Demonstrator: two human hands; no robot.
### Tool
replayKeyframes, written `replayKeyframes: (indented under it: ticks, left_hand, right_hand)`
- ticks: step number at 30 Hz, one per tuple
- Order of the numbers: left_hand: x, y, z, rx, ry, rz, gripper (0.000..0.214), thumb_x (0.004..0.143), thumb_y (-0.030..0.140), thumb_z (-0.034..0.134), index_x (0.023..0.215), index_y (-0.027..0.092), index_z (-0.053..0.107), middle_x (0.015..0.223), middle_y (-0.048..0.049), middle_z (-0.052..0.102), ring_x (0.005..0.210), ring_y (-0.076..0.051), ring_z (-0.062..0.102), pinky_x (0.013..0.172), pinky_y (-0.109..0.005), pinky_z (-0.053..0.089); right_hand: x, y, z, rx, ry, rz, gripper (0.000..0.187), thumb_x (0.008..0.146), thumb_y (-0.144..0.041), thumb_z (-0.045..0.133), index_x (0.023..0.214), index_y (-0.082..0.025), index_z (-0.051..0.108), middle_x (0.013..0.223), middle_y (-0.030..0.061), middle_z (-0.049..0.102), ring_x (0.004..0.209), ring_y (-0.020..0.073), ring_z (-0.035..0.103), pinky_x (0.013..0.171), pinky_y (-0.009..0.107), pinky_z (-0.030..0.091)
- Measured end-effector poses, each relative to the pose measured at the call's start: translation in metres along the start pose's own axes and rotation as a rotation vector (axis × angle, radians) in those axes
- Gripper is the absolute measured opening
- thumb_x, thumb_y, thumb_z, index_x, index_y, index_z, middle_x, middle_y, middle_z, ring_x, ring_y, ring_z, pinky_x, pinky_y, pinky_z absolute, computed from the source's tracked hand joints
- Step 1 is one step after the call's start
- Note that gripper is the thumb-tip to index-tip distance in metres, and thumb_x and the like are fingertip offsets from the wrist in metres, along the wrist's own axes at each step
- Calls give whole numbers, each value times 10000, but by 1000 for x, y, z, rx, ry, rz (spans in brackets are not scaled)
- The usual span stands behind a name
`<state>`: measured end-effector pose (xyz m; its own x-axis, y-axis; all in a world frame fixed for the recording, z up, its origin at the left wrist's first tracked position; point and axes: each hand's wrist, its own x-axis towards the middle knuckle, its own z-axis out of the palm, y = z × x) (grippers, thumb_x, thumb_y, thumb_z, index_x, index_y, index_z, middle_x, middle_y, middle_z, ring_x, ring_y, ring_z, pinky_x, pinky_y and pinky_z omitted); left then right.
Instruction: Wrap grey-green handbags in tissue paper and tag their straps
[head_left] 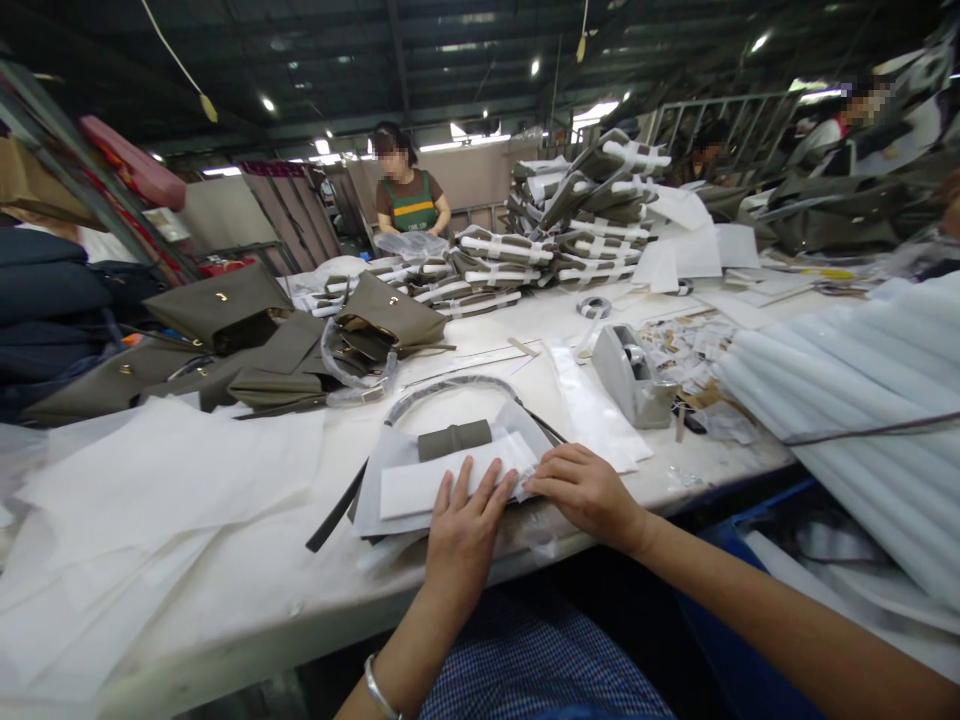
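Observation:
My left hand (463, 525) lies flat with fingers stretched out on a folded white paper sheet (420, 485) at the table's near edge. My right hand (583, 490) rests beside it, fingers curled down onto the right end of that sheet. Under the paper is an olive bag piece whose rolled olive tab (454, 439) sticks out above it. A wrapped curved handle (450, 388) arcs behind. A dark strap (335, 515) runs out to the left.
A grey tape dispenser (636, 378) stands right of the hands. White paper sheets (150, 500) cover the left of the table. Olive bags (300, 350) and a stack of wrapped bags (570, 220) lie farther back. White foam rolls (862, 400) lie right. A person (409, 195) stands opposite.

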<state>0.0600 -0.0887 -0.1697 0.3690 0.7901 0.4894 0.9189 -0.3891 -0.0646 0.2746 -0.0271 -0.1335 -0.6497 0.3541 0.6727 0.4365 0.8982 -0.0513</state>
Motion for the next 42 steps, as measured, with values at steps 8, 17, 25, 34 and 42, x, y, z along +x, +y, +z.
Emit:
replayKeyframes:
  ticks: [8,17,25,34,42]
  left_hand:
    - [9,8,-18,-227,-72,-132,578,858,276,640,1414,328,489,1490,25,482,1430,-326,351,1163,-593,287]
    - [23,24,-3,-266,148,-244,255,953,418,572,1136,268,667,1275,-34,674,1262,-285,569,1162,-580,239]
    - [18,15,7,-231,239,-105,244,979,345,547,1195,314,657,1234,18,693,1195,-212,624,1171,-483,251]
    - [15,13,10,-219,254,-59,287,968,242,573,1239,307,642,1272,12,669,1220,-212,607,1170,-457,273]
    - [14,12,17,-184,321,-20,293,969,207,563,1240,285,642,1268,6,674,1210,-216,614,1166,-434,275]
  right_hand:
    - [-33,-4,21,60,129,44,289,952,-188,564,1219,-242,660,980,43,750,930,195,631,826,369,499]
    - [-43,-6,27,74,140,66,380,939,-137,525,1290,-247,621,1064,73,729,1005,217,623,898,425,533]
    - [-59,-14,15,169,49,104,478,931,-47,474,1384,-192,530,1302,121,645,1320,240,505,1082,504,476]
    - [-91,-28,21,58,-109,55,379,957,-146,549,1336,-141,569,1292,134,657,1282,237,553,1086,478,473]
    - [-72,-26,37,132,27,60,298,965,-102,464,1147,-183,685,1092,83,752,1055,177,694,971,376,557]
